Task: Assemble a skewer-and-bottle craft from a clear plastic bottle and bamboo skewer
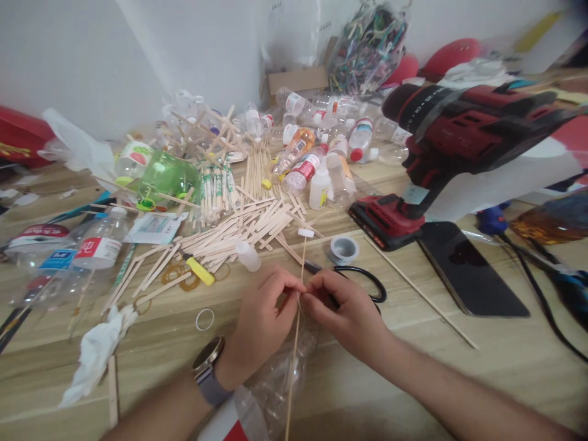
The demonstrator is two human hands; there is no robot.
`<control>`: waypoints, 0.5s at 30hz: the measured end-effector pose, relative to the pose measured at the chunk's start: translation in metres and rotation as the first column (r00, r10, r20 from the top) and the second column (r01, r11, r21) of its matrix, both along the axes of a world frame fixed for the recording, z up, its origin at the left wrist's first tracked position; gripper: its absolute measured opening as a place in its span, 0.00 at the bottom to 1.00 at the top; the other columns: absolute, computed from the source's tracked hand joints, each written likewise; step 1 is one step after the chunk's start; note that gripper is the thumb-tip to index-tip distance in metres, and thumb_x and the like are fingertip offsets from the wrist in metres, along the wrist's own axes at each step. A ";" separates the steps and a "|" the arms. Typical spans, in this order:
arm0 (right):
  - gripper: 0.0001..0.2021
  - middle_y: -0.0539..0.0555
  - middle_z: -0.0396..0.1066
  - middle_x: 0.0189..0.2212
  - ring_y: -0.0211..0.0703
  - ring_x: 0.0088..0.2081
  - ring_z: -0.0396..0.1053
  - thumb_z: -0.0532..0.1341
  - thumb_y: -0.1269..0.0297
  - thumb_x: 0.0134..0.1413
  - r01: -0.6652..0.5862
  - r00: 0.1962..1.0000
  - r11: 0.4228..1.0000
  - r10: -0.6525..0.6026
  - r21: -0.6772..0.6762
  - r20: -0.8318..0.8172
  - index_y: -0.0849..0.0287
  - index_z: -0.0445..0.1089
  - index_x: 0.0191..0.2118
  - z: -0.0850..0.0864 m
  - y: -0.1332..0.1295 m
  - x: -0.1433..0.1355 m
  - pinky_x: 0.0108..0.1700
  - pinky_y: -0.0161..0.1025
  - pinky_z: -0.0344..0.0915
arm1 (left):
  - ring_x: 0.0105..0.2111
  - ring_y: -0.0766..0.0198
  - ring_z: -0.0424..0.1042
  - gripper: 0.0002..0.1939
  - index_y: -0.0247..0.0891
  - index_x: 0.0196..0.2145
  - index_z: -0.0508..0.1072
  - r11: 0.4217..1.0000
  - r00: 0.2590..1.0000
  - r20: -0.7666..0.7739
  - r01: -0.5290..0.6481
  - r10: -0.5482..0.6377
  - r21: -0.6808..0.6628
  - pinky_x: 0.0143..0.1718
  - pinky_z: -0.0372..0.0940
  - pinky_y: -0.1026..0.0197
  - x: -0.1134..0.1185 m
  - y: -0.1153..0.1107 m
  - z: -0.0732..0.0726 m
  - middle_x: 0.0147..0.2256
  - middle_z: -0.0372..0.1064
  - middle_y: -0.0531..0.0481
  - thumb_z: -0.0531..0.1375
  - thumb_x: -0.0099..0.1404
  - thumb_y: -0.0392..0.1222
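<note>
A long bamboo skewer [295, 355] stands nearly upright between my hands, with a white bottle cap [305, 233] at its upper end. My left hand [266, 318], wearing a watch, is closed in a pinch at the skewer. Beside it, my right hand [342, 306] also pinches at the skewer, fingertips almost touching the left ones. A thin pale loop, like a rubber band, shows at the fingertips; its hold is partly hidden. Under my hands lies a clear plastic bottle [285, 373]. Scissors [367, 278] with black handles lie partly behind my right hand.
A red cordless drill [441, 135] stands at right by a phone [473, 266] and a loose skewer [422, 294]. Grey tape [343, 248], a small white bottle [248, 255] and a yellow-handled tool [200, 271] lie ahead. Wooden sticks [248, 226] and plastic bottles [305, 171] are piled behind.
</note>
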State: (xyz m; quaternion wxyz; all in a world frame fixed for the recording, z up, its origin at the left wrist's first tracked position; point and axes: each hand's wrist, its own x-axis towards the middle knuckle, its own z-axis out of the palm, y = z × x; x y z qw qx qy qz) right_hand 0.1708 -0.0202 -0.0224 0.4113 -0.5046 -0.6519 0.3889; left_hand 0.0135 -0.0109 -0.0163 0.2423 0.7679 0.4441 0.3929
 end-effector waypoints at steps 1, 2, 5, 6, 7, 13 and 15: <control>0.06 0.46 0.61 0.19 0.35 0.22 0.57 0.58 0.66 0.51 -0.014 0.999 0.999 0.013 -0.029 -0.035 0.58 0.66 0.25 -0.001 0.000 0.000 0.23 0.32 0.55 | 0.33 0.64 0.69 0.10 0.41 0.31 0.68 1.000 1.000 0.017 0.003 -0.003 0.000 0.35 0.64 0.62 0.000 0.001 -0.001 0.30 0.69 0.53 0.55 0.61 0.27; 0.07 0.47 0.61 0.19 0.35 0.22 0.57 0.58 0.65 0.52 -0.031 0.997 0.997 0.026 -0.067 -0.076 0.58 0.67 0.26 -0.001 0.001 0.000 0.24 0.32 0.55 | 0.32 0.64 0.69 0.10 0.41 0.31 0.68 1.000 0.999 0.037 0.004 -0.004 -0.006 0.35 0.64 0.62 -0.001 0.001 -0.003 0.30 0.69 0.53 0.55 0.61 0.27; 0.10 0.46 0.59 0.19 0.34 0.22 0.55 0.57 0.59 0.53 -0.101 0.977 0.975 0.060 -0.196 -0.206 0.59 0.66 0.26 -0.002 0.003 0.000 0.23 0.32 0.53 | 0.32 0.65 0.70 0.10 0.41 0.30 0.68 0.999 0.994 0.105 0.006 -0.002 -0.039 0.35 0.65 0.62 -0.002 0.003 -0.006 0.30 0.69 0.53 0.56 0.61 0.27; 0.11 0.46 0.58 0.19 0.34 0.22 0.54 0.56 0.58 0.53 -0.125 0.969 0.965 0.070 -0.230 -0.235 0.59 0.65 0.26 -0.002 0.004 0.000 0.23 0.32 0.52 | 0.33 0.64 0.70 0.09 0.41 0.30 0.68 0.999 0.992 0.122 0.007 -0.001 -0.050 0.36 0.65 0.62 -0.002 0.003 -0.006 0.30 0.70 0.53 0.56 0.61 0.27; 0.11 0.45 0.56 0.19 0.34 0.21 0.53 0.56 0.58 0.54 -0.141 0.965 0.957 0.076 -0.254 -0.250 0.59 0.65 0.26 -0.001 0.005 0.001 0.22 0.32 0.51 | 0.33 0.64 0.71 0.09 0.40 0.30 0.68 0.998 0.991 0.137 0.007 0.001 -0.057 0.36 0.66 0.62 -0.002 0.003 -0.007 0.30 0.70 0.53 0.56 0.61 0.27; 0.11 0.45 0.57 0.19 0.35 0.22 0.54 0.55 0.59 0.54 -0.048 0.995 0.978 0.029 -0.202 -0.093 0.59 0.65 0.26 -0.002 0.007 0.004 0.24 0.34 0.51 | 0.34 0.64 0.71 0.09 0.40 0.29 0.69 0.998 0.981 0.193 -0.001 0.013 -0.063 0.37 0.66 0.62 -0.002 0.003 -0.009 0.31 0.71 0.52 0.57 0.61 0.27; 0.09 0.46 0.59 0.20 0.36 0.23 0.56 0.56 0.60 0.54 0.019 0.998 0.987 -0.027 -0.161 -0.050 0.59 0.65 0.28 -0.004 0.008 0.005 0.24 0.34 0.53 | 0.34 0.64 0.72 0.09 0.40 0.29 0.69 0.997 0.978 0.207 -0.004 0.019 -0.072 0.38 0.66 0.62 -0.002 0.003 -0.009 0.31 0.71 0.52 0.57 0.62 0.28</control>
